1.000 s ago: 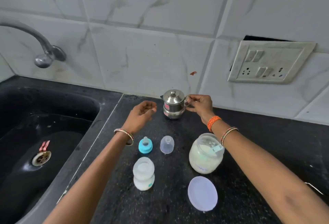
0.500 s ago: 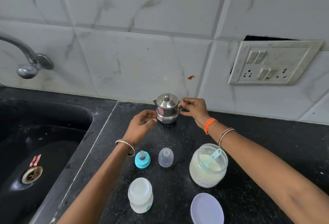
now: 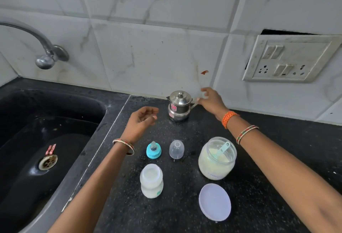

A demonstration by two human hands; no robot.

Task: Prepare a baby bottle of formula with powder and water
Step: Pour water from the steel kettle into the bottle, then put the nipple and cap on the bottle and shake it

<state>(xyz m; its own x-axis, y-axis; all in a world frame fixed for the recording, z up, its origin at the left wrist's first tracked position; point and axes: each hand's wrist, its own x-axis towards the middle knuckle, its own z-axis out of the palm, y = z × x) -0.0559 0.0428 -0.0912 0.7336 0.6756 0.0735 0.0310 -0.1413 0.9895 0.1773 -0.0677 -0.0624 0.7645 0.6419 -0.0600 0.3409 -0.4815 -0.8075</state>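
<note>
A small steel lidded pot (image 3: 178, 105) stands at the back of the black counter (image 3: 259, 186). My right hand (image 3: 211, 101) is just right of it, fingers spread and blurred, thumb close to the pot's thin handle. My left hand (image 3: 141, 121) hovers left of the pot, loosely curled and holding nothing. Nearer me stands the uncapped baby bottle (image 3: 151, 181), whitish inside. Behind it sit the teal nipple ring (image 3: 153, 151) and a clear dome cap (image 3: 176, 149). The open powder jar (image 3: 217, 158) holds a pale green scoop (image 3: 224, 148); its lid (image 3: 215, 201) lies flat in front.
A black sink (image 3: 46, 140) with a metal drain (image 3: 47, 162) fills the left side, with a tap (image 3: 44, 55) on the wall above it. A switch and socket plate (image 3: 288, 60) is mounted on the tiled wall at right.
My right hand held the pot's handle before; its fingers have now come apart beside it. The pot stands on the counter. My left hand has drawn back a little from the pot.
</note>
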